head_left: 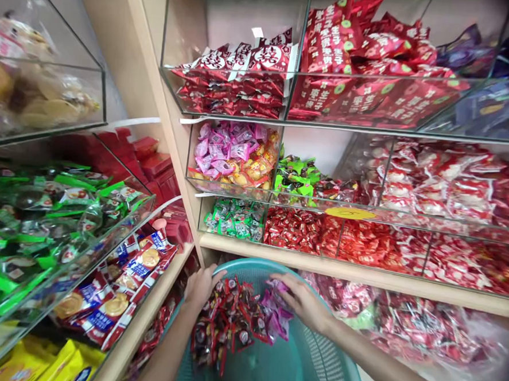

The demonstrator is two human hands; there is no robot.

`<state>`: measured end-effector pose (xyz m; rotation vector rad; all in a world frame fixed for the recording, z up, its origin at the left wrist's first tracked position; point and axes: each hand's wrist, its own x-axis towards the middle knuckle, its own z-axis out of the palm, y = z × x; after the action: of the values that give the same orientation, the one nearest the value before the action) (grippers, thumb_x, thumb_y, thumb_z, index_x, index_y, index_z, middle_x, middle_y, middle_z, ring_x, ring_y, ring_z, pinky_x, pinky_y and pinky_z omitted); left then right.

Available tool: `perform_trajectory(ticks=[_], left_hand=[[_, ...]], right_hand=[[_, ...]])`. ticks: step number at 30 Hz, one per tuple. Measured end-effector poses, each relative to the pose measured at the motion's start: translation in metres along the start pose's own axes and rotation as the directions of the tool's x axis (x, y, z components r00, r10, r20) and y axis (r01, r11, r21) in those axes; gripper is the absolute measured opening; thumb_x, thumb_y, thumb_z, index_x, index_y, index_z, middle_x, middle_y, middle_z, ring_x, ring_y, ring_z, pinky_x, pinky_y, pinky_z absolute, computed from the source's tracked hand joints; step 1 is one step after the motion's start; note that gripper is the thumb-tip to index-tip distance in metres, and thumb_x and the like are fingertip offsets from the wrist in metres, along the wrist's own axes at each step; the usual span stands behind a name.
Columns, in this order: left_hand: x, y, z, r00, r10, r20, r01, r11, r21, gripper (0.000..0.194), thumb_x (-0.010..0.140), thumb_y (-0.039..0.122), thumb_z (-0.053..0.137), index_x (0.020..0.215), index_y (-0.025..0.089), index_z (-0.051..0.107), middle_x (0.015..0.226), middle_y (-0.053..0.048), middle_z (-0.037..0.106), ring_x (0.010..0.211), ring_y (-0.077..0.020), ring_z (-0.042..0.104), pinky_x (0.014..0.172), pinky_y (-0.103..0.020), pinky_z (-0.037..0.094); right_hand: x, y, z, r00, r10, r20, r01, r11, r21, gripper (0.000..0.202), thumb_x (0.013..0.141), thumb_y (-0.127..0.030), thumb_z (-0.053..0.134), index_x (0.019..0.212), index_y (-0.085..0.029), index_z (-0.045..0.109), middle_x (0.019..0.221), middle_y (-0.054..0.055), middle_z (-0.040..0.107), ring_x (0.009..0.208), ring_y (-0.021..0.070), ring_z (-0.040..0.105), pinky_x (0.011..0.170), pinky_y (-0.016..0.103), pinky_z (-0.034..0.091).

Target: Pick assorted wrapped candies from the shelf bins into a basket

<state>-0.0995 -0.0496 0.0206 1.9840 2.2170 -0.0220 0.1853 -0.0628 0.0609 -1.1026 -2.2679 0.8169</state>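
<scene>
Purple sweets [278, 315] are best handled gently; fingers are kept apart on the right hand [303, 301], can't be told on the left hand [200, 289].

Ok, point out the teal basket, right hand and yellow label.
Teal basket [273, 365], head view: its bare inside.
Right hand [308, 304], head view: its back.
Yellow label [350, 213], head view: its middle.

Sweet shop. Landmark: teal basket [326, 356]. Above basket: clear-fronted bins [246, 190] of wrapped candies [293, 227] sorted by kind; yellow oval label [350, 213]. Left of basket: biscuit packets [142, 261], green-wrapped sweets [21, 268].
</scene>
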Motion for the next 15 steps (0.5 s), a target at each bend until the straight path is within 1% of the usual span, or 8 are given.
perform_trajectory(ticks=[1,3,8,12,15], left_hand=[[-0.001,0.000,0.000,1.000,-0.006,0.000,0.006,1.000,0.002,0.061,0.084,0.062,0.014,0.110,0.025,0.056,0.094,-0.011,0.068,0.089,-0.0230,0.064,0.077,-0.032,0.044],[-0.002,0.000,0.000,1.000,-0.018,-0.006,0.018,1.000,0.010,0.061,0.084,0.061,0.014,0.110,0.025,0.056,0.094,-0.011,0.068,0.089,-0.0229,0.064,0.078,-0.032,0.044],[-0.006,-0.003,-0.001,1.000,-0.022,-0.009,0.022,1.000,0.022,0.062,0.083,0.064,0.016,0.108,0.025,0.057,0.093,-0.011,0.069,0.089,-0.0238,0.064,0.075,-0.032,0.045],[-0.009,-0.004,-0.003,1.000,-0.022,-0.010,0.022,1.000,0.012,0.063,0.084,0.063,0.012,0.108,0.025,0.057,0.093,-0.011,0.068,0.087,-0.0227,0.065,0.076,-0.031,0.045],[-0.010,-0.004,-0.005,0.999,-0.033,-0.010,0.033,0.999,0.010,0.063,0.084,0.062,0.012,0.108,0.025,0.057,0.093,-0.011,0.069,0.088,-0.0222,0.065,0.076,-0.030,0.045]], right_hand=[[-0.001,0.006,0.004,0.999,0.028,0.028,-0.029,1.000,0.004,0.035,0.090,-0.026,0.038,0.123,-0.025,0.050,0.111,0.008,0.058,0.106,0.0200,0.053,0.093,0.036,0.042],[0.000,0.012,0.010,0.997,0.041,0.064,-0.041,0.999,0.003,0.035,0.090,-0.025,0.039,0.122,-0.024,0.051,0.112,0.008,0.059,0.106,0.0206,0.053,0.093,0.036,0.042],[0.005,0.015,0.020,0.989,-0.010,0.147,0.009,1.000,0.009,0.036,0.086,-0.021,0.043,0.120,-0.023,0.053,0.114,0.007,0.060,0.106,0.0209,0.054,0.093,0.036,0.042],[0.004,0.020,0.028,0.980,-0.002,0.198,0.000,1.000,0.012,0.040,0.083,-0.016,0.044,0.121,-0.023,0.053,0.115,0.007,0.059,0.107,0.0207,0.054,0.093,0.036,0.041],[0.003,0.022,0.032,0.976,-0.001,0.216,-0.002,1.000,0.010,0.040,0.082,-0.015,0.044,0.120,-0.023,0.054,0.115,0.007,0.059,0.106,0.0209,0.054,0.093,0.035,0.041]])
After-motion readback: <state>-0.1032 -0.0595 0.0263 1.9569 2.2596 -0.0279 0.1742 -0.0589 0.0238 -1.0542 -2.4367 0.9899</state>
